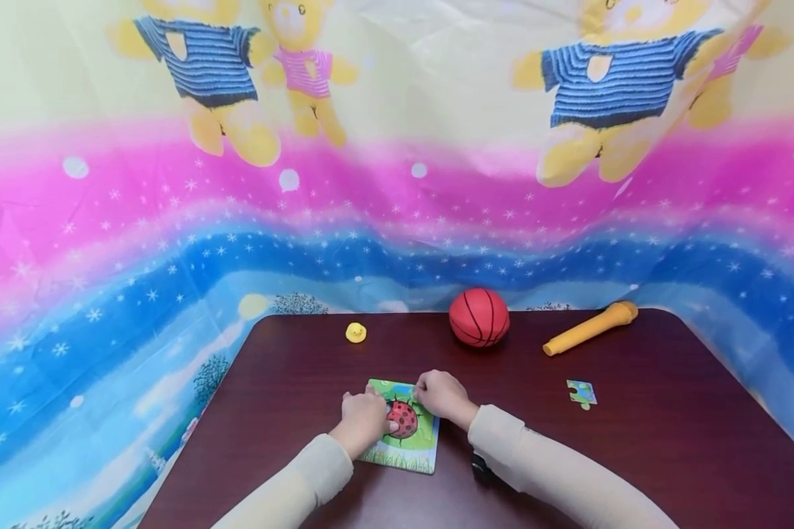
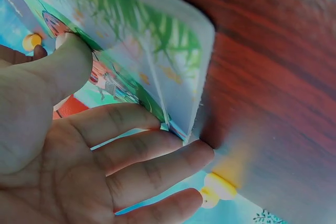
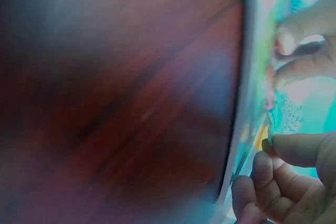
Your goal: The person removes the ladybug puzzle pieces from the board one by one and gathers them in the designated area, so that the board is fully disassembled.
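Note:
A jigsaw puzzle (image 1: 406, 459) with a red ladybug (image 1: 405, 421) on green lies flat on the table in the head view. My left hand (image 1: 362, 422) holds its left side, the thumb on the ladybug and the fingers along the edge. In the left wrist view those fingers (image 2: 152, 174) are fairly straight beside the puzzle's rim. At the upper right part of the puzzle, my right hand (image 1: 445, 397) pinches a thin puzzle piece (image 3: 271, 121) between thumb and forefinger. The fingers hide most of that piece. A separate puzzle piece (image 1: 585, 390) lies to the right.
Behind the puzzle are a small yellow rubber duck (image 1: 356, 333), a red basketball (image 1: 479, 317) and a yellow toy microphone (image 1: 589, 330). All rest on the dark wooden table (image 1: 271, 411). A printed curtain (image 1: 397, 220) with bears stands along the table's back edge and sides.

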Tool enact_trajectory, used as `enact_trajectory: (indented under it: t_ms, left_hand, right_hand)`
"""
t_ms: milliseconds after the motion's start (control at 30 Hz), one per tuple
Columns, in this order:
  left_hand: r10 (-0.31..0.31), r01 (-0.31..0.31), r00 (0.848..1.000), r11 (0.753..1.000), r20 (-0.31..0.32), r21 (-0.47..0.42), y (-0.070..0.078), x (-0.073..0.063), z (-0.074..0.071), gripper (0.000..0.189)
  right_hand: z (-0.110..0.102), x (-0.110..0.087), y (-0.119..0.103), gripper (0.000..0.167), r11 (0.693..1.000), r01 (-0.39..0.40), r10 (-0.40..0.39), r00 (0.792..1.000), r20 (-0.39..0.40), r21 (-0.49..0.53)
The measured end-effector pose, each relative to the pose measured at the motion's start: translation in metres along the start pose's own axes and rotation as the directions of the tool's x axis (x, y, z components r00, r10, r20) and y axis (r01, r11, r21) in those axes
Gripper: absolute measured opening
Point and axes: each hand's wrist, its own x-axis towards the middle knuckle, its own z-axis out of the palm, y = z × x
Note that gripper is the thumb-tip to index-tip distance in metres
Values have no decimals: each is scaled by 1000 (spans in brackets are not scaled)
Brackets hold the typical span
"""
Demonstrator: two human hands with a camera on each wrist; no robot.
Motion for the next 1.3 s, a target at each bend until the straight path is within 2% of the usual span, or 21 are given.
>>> enact_trajectory:
  t_ms: [167, 300, 600, 767, 867, 1000, 1133, 1300]
  left_hand:
    - [-12, 12, 1000, 1000, -1, 8, 1, 2, 0, 79]
    - [-15, 15, 1000, 1000, 2, 20, 1, 3, -1, 80]
    - [-12, 12, 1000, 998, 2, 58, -1, 7, -3, 78]
    - [-14, 13, 1000, 999, 14, 46, 0, 7, -2, 80]
    - [-14, 14, 1000, 999, 16, 42, 0, 7, -2, 80]
    - [-16, 16, 1000, 999, 19, 28, 0, 6, -3, 80]
    - [-16, 15, 1000, 1000, 18, 19, 0, 7, -3, 80]
    - [-22, 22, 999, 1000, 23, 5, -1, 8, -1, 79]
  right_hand:
    - [3, 4, -1, 36, 995, -1, 2, 1000, 4, -100]
    - [2, 5, -4, 35, 996, -13, 15, 1000, 16, -87]
    - [-3, 7, -10, 27, 995, 37, -37, 999, 7, -95]
    - [-2, 10, -5, 28, 995, -1, 6, 999, 48, -101]
    - [-2, 14, -3, 29, 997, -34, 39, 996, 78, -62]
    - [-4, 18, -7, 14, 997, -71, 66, 993, 96, 44]
    - [-7, 20, -10, 16, 991, -74, 64, 994, 88, 109]
    - [-6, 21, -9, 9, 983, -63, 51, 996, 76, 170]
